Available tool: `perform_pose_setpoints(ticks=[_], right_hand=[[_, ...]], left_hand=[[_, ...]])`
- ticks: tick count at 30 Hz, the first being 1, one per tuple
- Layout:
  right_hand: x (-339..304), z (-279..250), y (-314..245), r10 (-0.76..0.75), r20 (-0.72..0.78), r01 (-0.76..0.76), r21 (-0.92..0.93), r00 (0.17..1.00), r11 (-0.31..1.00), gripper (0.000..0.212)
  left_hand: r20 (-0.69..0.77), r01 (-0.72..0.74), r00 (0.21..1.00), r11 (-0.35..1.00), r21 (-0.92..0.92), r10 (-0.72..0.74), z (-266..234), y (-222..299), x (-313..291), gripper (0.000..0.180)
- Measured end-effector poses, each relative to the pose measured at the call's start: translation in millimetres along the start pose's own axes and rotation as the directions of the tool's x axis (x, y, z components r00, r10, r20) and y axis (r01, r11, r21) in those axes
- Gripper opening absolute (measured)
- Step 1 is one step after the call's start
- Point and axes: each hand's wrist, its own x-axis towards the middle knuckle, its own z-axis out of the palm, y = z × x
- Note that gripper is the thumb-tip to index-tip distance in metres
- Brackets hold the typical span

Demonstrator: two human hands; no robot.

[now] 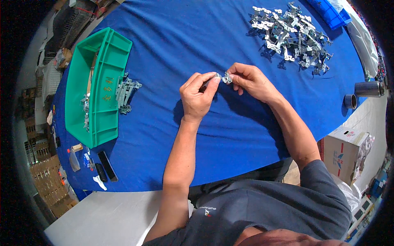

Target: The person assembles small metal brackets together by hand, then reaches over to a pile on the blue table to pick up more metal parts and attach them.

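Over the middle of the blue cloth, both hands meet at a small silvery metal bracket (226, 77). My left hand (195, 97) pinches its left end between thumb and fingers, which hide part of it. The thumb and forefinger of my right hand (255, 83) grip the right end, its other fingers curled below. A loose pile of similar metal parts (289, 37) lies at the far right. More of these parts (128, 93) lie in a small stack to the left, against a green plastic bin (106, 119).
The blue cloth (230, 151) covers the table. A blue tray (334, 16) sits at the far right corner. A dark flask (368, 89) and a dark cup (350, 101) stand at the right edge. Near left lies a phone (108, 166); a carton (342, 153) stands beyond the right edge.
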Motion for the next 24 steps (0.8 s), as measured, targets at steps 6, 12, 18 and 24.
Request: perform_pose_setpoints(ticks=[6, 12, 18, 24], right_hand=[[-0.2, -1.2, -0.1, -0.018, -0.009, 0.019, 0.080, 1.000, 0.997, 0.018], [0.1, -0.7, -7.2, -0.016, 0.000, 0.016, 0.142, 1.000, 0.990, 0.021], [0.4, -1.2, -3.6, -0.045, -0.068, 0.056, 0.175, 0.997, 0.983, 0.020], [-1.3, -2.1, -6.3, 0.073, -0.058, -0.071, 0.039, 0.996, 0.997, 0.023]], left_hand=[[0.011, -0.011, 1.000, 1.000, 0.014, 0.011, 1.5, 3.1, 0.6, 0.011], [0.077, -0.016, 0.997, 0.997, 0.070, 0.011, 0.9, 4.7, -0.9, 0.009], [0.108, -0.043, 0.994, 0.995, 0.086, 0.033, 2.8, 5.7, -0.3, 0.010], [-0.086, -0.070, 0.993, 0.993, 0.090, 0.078, 1.4, 2.7, 0.8, 0.010]])
